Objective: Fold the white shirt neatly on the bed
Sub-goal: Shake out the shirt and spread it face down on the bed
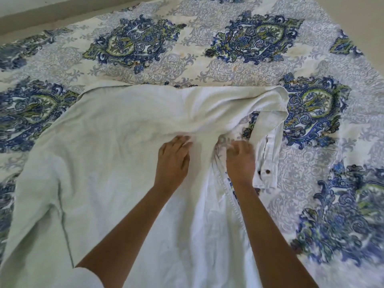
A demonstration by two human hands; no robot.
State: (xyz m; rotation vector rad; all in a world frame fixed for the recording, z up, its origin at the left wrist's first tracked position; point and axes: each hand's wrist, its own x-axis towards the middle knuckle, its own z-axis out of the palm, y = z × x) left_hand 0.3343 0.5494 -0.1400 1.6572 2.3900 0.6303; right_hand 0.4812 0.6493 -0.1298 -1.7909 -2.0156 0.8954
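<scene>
A white shirt (pixel 108 154) lies spread over the bed (pixel 228 65), reaching from the left edge to the middle. Its far part is bunched into a ridge, and one sleeve with a buttoned cuff (pixel 267 163) loops down on the right. My left hand (pixel 173 161) rests palm down on the cloth near the middle, fingers pointing away from me. My right hand (pixel 241 161) is beside it, fingers curled into the gathered fabric at the shirt's stitched edge; motion blur hides how firm the grip is.
The bedcover is cream with large blue and green paisley medallions and grey scrollwork. Bare cover extends beyond and to the right of the shirt. A strip of pale floor or wall (pixel 41 9) runs along the far left edge.
</scene>
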